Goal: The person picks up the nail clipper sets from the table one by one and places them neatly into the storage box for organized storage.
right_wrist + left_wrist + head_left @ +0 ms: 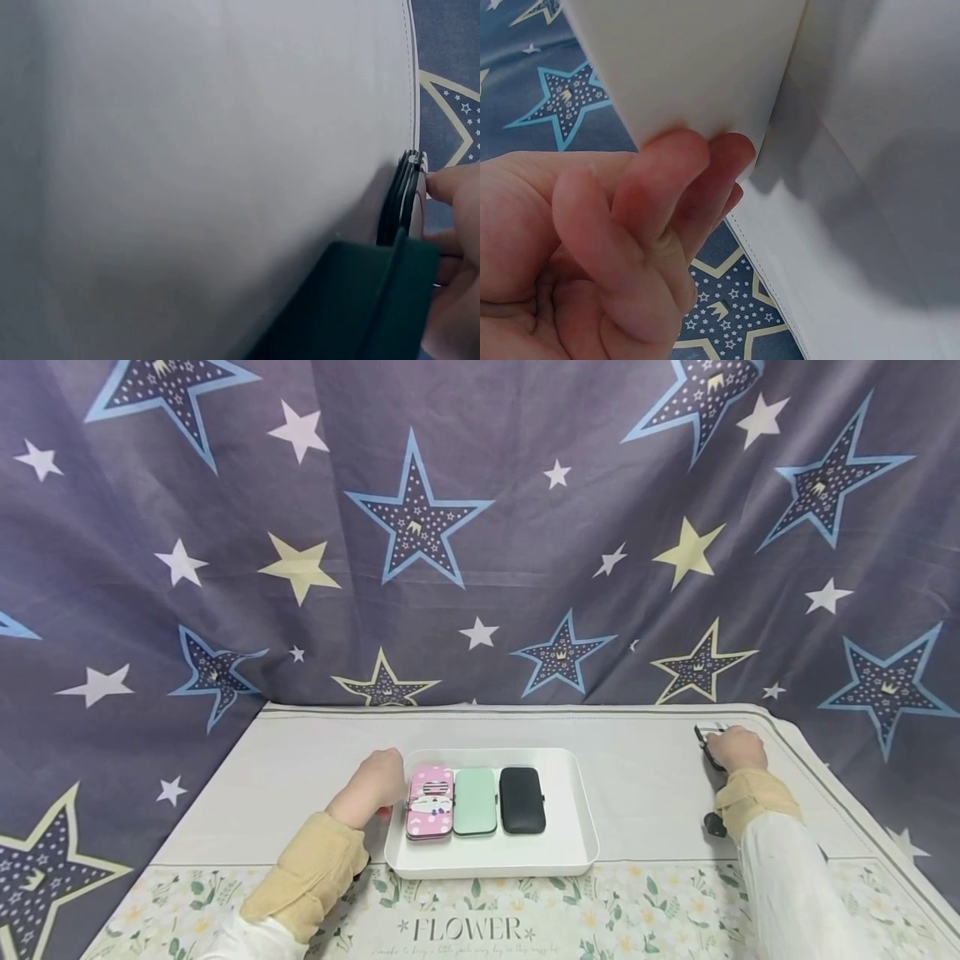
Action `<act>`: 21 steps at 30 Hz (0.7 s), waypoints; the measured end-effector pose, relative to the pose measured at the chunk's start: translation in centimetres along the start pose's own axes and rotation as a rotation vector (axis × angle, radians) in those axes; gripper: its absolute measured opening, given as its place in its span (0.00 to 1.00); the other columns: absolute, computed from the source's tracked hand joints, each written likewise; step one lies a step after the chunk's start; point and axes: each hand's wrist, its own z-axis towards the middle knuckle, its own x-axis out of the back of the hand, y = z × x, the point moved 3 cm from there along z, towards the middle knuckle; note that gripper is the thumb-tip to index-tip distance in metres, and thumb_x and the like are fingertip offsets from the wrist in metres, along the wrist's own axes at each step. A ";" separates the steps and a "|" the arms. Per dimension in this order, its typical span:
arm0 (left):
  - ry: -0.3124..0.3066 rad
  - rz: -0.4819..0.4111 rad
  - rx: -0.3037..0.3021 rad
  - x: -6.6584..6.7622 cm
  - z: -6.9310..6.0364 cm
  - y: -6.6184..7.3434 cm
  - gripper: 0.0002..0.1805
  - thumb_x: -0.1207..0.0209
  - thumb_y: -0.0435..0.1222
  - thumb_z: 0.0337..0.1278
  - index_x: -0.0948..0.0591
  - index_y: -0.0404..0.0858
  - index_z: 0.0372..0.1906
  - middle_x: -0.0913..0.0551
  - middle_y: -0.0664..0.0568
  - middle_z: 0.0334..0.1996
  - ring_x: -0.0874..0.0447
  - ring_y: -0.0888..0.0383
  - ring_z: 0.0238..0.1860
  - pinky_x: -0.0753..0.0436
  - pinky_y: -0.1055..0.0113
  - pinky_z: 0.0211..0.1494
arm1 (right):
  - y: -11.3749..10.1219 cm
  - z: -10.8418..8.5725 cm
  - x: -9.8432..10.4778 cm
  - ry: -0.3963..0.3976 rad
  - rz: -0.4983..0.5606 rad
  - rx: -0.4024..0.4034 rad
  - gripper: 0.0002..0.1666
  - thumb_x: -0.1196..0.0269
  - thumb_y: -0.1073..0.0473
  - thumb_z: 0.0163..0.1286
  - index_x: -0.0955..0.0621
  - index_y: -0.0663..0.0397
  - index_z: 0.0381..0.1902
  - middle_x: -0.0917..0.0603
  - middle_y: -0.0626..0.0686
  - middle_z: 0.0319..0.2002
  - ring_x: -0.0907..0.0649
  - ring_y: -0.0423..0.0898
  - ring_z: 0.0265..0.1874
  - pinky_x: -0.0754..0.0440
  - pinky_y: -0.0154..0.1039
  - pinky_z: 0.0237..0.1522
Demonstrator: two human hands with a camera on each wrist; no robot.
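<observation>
In the head view a shallow white tray (495, 862) stands on the table with three small cases in a row: a pink patterned one (431, 822), a mint green one (475, 802) and a black one (522, 802). My left hand (378, 781) grips the tray's left end; the left wrist view shows curled fingertips against its white wall (682, 67). Far off at the right, my right hand (738, 749) pinches a black-edged case (708, 749) with a pale face. In the right wrist view this case (401, 196) has a metal clasp, and part of the hand is cut off.
A dark green object (345, 300) fills the lower part of the right wrist view; its kind is unclear. The pale table (637, 793) ends at a starry curtain (480, 568). A flowered "FLOWER" strip (468, 929) runs along the front.
</observation>
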 end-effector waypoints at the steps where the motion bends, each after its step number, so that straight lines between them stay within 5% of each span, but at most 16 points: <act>1: -0.001 0.001 0.001 0.0 0.0 0.0 0.10 0.46 0.23 0.53 0.23 0.17 0.38 0.24 0.47 0.07 0.25 0.61 0.06 0.25 0.75 0.10 | 0.0 0.0 0.0 0.011 0.008 0.001 0.32 0.52 0.51 0.68 0.26 0.83 0.43 0.22 0.77 0.39 0.19 0.66 0.36 0.17 0.51 0.34; 15: -0.003 0.025 -0.006 -0.1 0.3 0.0 0.12 0.47 0.23 0.52 0.23 0.16 0.39 0.24 0.46 0.08 0.26 0.62 0.05 0.27 0.76 0.09 | -0.4 -0.2 0.6 0.124 0.038 0.070 0.23 0.42 0.51 0.62 0.26 0.66 0.18 0.21 0.66 0.21 0.21 0.56 0.22 0.19 0.49 0.26; 21: -0.003 0.036 -0.005 -0.1 0.3 0.0 0.12 0.48 0.23 0.52 0.24 0.16 0.39 0.24 0.46 0.08 0.27 0.62 0.05 0.28 0.77 0.08 | -0.4 0.3 0.5 0.174 0.043 0.070 0.25 0.38 0.51 0.60 0.24 0.74 0.27 0.20 0.71 0.27 0.19 0.60 0.26 0.19 0.50 0.27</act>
